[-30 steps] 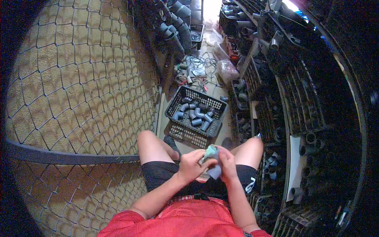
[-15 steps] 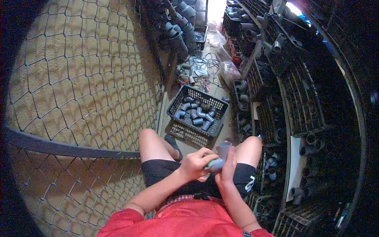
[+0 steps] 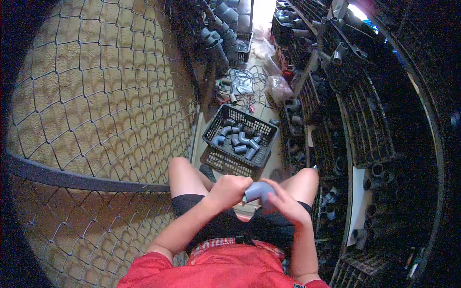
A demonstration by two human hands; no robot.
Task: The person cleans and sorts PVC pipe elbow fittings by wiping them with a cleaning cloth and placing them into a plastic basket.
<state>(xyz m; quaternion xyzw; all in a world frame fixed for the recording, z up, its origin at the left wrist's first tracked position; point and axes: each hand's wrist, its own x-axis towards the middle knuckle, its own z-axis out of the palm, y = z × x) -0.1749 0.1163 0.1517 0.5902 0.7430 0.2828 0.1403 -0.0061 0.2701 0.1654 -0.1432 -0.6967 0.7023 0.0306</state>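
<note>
A grey elbow pipe fitting [image 3: 260, 189] is held above my lap, between my two hands. My left hand [image 3: 229, 188] is closed at its left end, where a bit of something green shows by the fingers. On the right side of the bend lies my right hand [image 3: 284, 204], its fingers stretched over the fitting and somewhat blurred. Beyond my knees a black plastic crate [image 3: 269, 158] stands on the floor with several grey elbow fittings [image 3: 243, 138] inside.
Wire mesh [image 3: 101, 96] runs along the left. Racks and crates of fittings [image 3: 365, 115] line the right side. Farther up the aisle are tangled cables [image 3: 247, 79], plastic bags [image 3: 279, 88] and stacked grey pipes [image 3: 225, 41].
The fitting has turned: its open end pointed up before, and now its bend is uppermost. My left hand has shifted left and forward; my right hand has loosened and moved right.
</note>
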